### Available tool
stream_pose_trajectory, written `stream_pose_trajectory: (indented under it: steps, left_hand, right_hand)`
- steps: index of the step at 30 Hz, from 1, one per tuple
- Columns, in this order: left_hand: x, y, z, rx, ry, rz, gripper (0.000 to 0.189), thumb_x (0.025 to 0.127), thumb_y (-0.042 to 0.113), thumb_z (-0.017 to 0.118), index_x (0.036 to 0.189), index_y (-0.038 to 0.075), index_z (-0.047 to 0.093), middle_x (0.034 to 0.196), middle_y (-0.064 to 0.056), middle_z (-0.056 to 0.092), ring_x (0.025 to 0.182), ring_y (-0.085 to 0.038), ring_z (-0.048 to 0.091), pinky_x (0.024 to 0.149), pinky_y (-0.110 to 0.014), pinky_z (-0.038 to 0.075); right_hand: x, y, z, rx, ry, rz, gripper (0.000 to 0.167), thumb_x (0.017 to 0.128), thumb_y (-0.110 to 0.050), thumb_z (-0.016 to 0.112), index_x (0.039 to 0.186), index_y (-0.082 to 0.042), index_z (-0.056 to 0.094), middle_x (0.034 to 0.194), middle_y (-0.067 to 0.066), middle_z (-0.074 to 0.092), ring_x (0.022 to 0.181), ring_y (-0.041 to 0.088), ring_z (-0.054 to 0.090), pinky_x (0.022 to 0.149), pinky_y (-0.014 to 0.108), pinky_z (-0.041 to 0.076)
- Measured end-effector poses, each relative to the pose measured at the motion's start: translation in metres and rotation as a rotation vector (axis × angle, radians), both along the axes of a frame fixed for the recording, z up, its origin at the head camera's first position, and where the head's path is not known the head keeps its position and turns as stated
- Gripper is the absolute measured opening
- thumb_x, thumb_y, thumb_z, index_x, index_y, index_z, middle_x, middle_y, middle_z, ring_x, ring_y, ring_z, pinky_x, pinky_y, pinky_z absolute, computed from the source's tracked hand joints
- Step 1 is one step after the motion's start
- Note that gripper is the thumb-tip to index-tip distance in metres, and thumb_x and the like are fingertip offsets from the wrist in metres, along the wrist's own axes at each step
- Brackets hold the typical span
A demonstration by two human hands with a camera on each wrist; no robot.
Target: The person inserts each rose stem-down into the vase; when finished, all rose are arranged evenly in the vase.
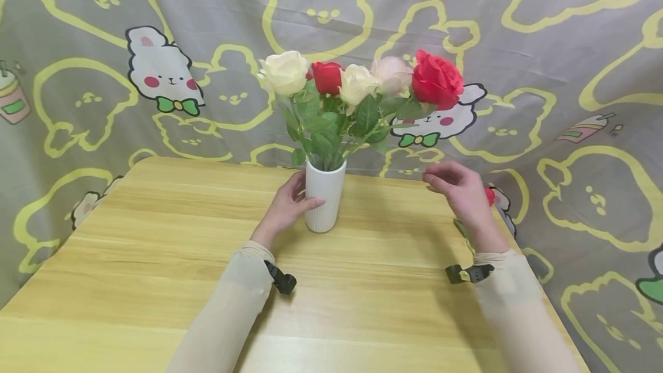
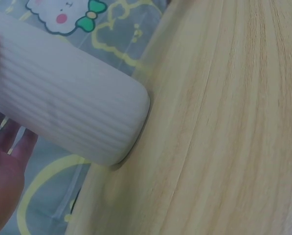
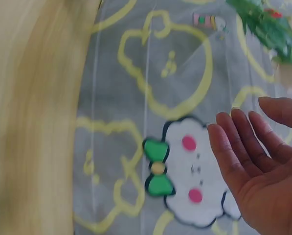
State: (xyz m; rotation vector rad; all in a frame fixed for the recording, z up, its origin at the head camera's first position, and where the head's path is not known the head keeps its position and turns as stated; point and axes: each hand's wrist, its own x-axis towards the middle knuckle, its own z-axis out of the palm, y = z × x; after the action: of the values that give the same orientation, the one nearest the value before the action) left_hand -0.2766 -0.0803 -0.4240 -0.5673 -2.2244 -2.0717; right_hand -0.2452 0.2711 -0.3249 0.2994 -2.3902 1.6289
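A white ribbed vase (image 1: 327, 203) stands upright on the table, holding white, red and pale pink roses with green leaves. My left hand (image 1: 282, 207) grips it from the left, thumb across the front and fingers behind; the left wrist view shows the vase's lower part (image 2: 82, 98) beside the palm (image 2: 6, 181). To the right of the bouquet my right hand (image 1: 463, 194) hovers above the table, fingers loosely bent and nothing in them, as the right wrist view also shows. The large red rose (image 1: 437, 79) leans out on the bouquet's right side.
Partly hidden by my right wrist, another red flower (image 1: 489, 196) with a green stem (image 1: 462, 230) lies at the table's right edge. The wooden table (image 1: 155, 246) meets a grey curtain (image 1: 233, 16) with yellow cartoon outlines behind and on both sides.
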Motion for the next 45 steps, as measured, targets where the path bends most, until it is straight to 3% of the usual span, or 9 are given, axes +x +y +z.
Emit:
stream_pose_trajectory:
  steps: [13,16,20,22,25,28,33,38,45]
  left_hand:
    - [0.001,0.0,0.002,-0.008,-0.002,0.002,0.077,0.085,0.007,0.077,0.15,0.006,0.035,0.149,-0.016,0.041,0.136,-0.026,0.039,0.11,-0.039,0.036]
    - [0.002,-0.001,0.002,-0.014,-0.001,0.001,0.078,0.086,0.009,0.078,0.15,0.007,0.035,0.149,-0.015,0.041,0.136,-0.025,0.039,0.11,-0.039,0.037]
    - [0.001,0.0,0.001,-0.017,-0.002,0.0,0.078,0.086,0.009,0.078,0.151,0.007,0.034,0.149,-0.014,0.042,0.136,-0.024,0.04,0.109,-0.039,0.038]
    - [0.001,0.0,0.001,-0.018,-0.004,-0.001,0.078,0.086,0.009,0.077,0.151,0.007,0.034,0.149,-0.014,0.042,0.136,-0.025,0.04,0.109,-0.039,0.038]
    - [0.002,0.0,0.003,-0.018,-0.012,-0.005,0.078,0.086,0.009,0.077,0.151,0.006,0.033,0.149,-0.017,0.042,0.136,-0.027,0.04,0.11,-0.041,0.036]
    - [0.008,0.0,0.011,-0.01,-0.018,-0.011,0.077,0.086,0.007,0.076,0.15,0.002,0.033,0.148,-0.02,0.042,0.136,-0.031,0.039,0.111,-0.043,0.034]
    - [0.017,0.0,0.026,-0.031,-0.031,-0.011,0.075,0.086,0.004,0.076,0.149,-0.001,0.035,0.146,-0.022,0.043,0.134,-0.033,0.041,0.108,-0.044,0.039]
    - [0.019,-0.001,0.029,-0.053,-0.049,0.0,0.076,0.086,0.005,0.076,0.149,0.001,0.035,0.147,-0.019,0.043,0.134,-0.029,0.041,0.106,-0.041,0.042]
    - [0.02,-0.001,0.029,-0.035,-0.062,-0.008,0.078,0.086,0.008,0.077,0.15,0.001,0.033,0.147,-0.019,0.043,0.136,-0.029,0.04,0.107,-0.042,0.04]
  right_hand:
    - [0.019,0.079,-0.026,0.203,-0.116,-0.18,0.04,0.096,-0.022,0.065,0.121,0.009,0.057,0.099,-0.001,0.064,0.083,0.002,0.062,0.072,0.017,0.054]
    - [0.021,0.095,-0.035,0.225,-0.157,-0.202,0.044,0.098,-0.024,0.062,0.123,0.011,0.055,0.102,0.003,0.06,0.08,-0.002,0.06,0.072,0.017,0.056]
    - [0.024,0.112,-0.048,0.288,-0.237,-0.218,0.046,0.099,-0.026,0.06,0.124,0.013,0.054,0.116,0.017,0.057,0.081,-0.004,0.057,0.073,0.019,0.056]
    - [0.025,0.119,-0.055,0.332,-0.277,-0.214,0.047,0.099,-0.027,0.059,0.123,0.013,0.054,0.121,0.024,0.054,0.087,0.003,0.058,0.074,0.024,0.057]
    - [0.025,0.126,-0.064,0.394,-0.315,-0.202,0.048,0.1,-0.028,0.058,0.123,0.014,0.053,0.121,0.03,0.054,0.095,0.025,0.062,0.076,0.034,0.059]
    - [0.024,0.131,-0.071,0.437,-0.353,-0.184,0.049,0.099,-0.028,0.059,0.122,0.015,0.053,0.118,0.032,0.055,0.094,0.036,0.062,0.074,0.038,0.058]
    - [0.02,0.135,-0.078,0.388,-0.472,-0.13,0.047,0.099,-0.022,0.059,0.121,0.019,0.05,0.103,0.024,0.06,0.081,0.023,0.061,0.07,0.035,0.058]
    - [0.014,0.136,-0.085,0.386,-0.568,-0.084,0.033,0.096,-0.015,0.061,0.107,0.016,0.054,0.087,0.013,0.064,0.076,0.02,0.064,0.068,0.036,0.058]
    - [0.011,0.135,-0.088,0.464,-0.605,-0.086,0.025,0.092,-0.012,0.064,0.095,0.013,0.062,0.081,0.009,0.066,0.072,0.022,0.066,0.067,0.04,0.059]
